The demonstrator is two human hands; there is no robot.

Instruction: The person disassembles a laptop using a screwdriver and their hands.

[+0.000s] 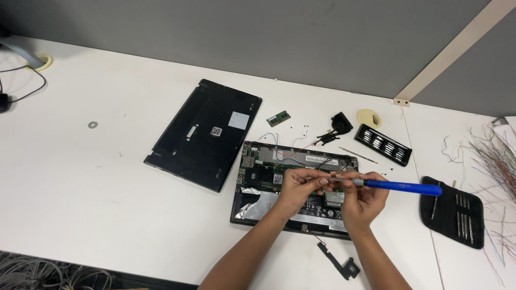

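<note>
An opened black laptop (263, 177) lies on the white table with its circuit board and battery exposed. Above it, my right hand (365, 198) holds a blue-handled screwdriver (403, 186), handle pointing right. My left hand (298, 185) pinches the screwdriver's metal tip end, fingers closed on it. Both hands hover over the laptop's right half and hide part of the board. What sits at the tip between my fingers is too small to tell.
The removed black bottom cover (204, 131) lies to the left. A green memory module (278, 118), a black fan part (340, 123), a bit holder (384, 144), a black tool pouch (454, 212), a speaker piece (338, 262) and loose wires (494, 161) surround the laptop.
</note>
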